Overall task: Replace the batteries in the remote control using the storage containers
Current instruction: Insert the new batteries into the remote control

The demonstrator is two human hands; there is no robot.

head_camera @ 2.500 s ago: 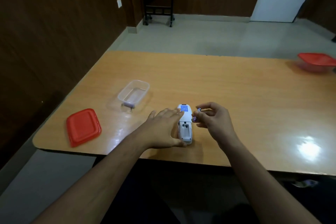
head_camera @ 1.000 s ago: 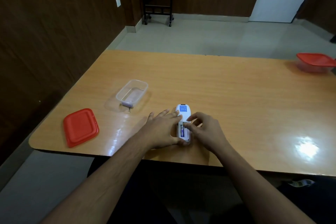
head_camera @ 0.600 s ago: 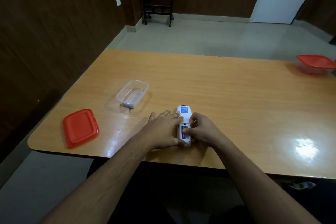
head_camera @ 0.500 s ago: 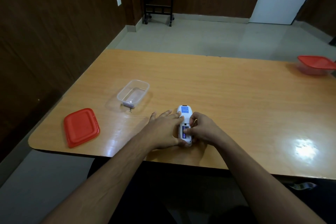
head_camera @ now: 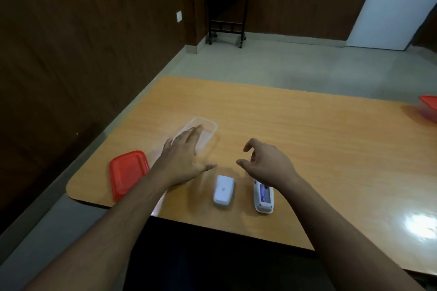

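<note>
The white remote control (head_camera: 263, 197) lies face down near the table's front edge, its battery bay open with a battery showing inside. Its loose white battery cover (head_camera: 223, 190) lies just to its left. My left hand (head_camera: 183, 157) is stretched out flat, fingers straight, over the near end of the clear lidless container (head_camera: 208, 129) and holds nothing. My right hand (head_camera: 264, 162) hovers above the far end of the remote with fingers loosely curled and empty; its wrist hides the remote's far end.
A red lid (head_camera: 126, 172) lies at the table's left front corner. A second container with a red lid (head_camera: 429, 107) sits at the far right edge. The wooden table (head_camera: 319, 139) ends close to my body. A dark side table (head_camera: 227, 12) stands against the far wall.
Both hands have left the remote. The left hand moved forward-left over the clear container; the right lifted off the battery bay. The battery cover now shows beside the remote.
</note>
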